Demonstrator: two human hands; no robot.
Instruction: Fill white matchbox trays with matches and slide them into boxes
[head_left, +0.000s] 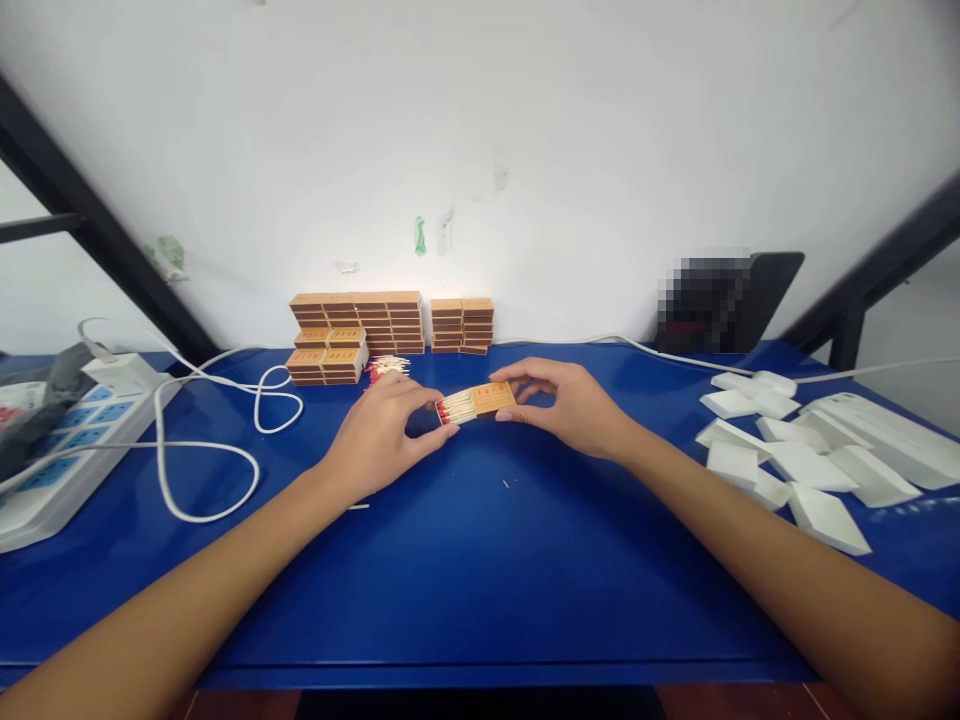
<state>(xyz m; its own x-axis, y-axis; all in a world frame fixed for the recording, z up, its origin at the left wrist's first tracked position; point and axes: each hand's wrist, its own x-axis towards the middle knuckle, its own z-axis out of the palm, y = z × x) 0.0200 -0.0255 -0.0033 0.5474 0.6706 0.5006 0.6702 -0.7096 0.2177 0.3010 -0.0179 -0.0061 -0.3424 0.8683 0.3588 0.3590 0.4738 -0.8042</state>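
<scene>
Both my hands hold one orange matchbox (491, 398) just above the blue table (480, 570). Its tray (455, 407) sticks out to the left, filled with red-tipped matches. My left hand (382, 432) pinches the tray end with thumb and fingers. My right hand (571, 404) grips the sleeve end from the right. A small heap of loose matches (387, 367) lies just behind my left hand.
Stacks of orange matchboxes (358, 324) and a smaller stack (462, 325) stand against the white wall. White folded cartons (780, 460) lie at the right. A power strip (67, 440) with looping white cable (217, 440) occupies the left. A dark object (742, 295) leans at back right.
</scene>
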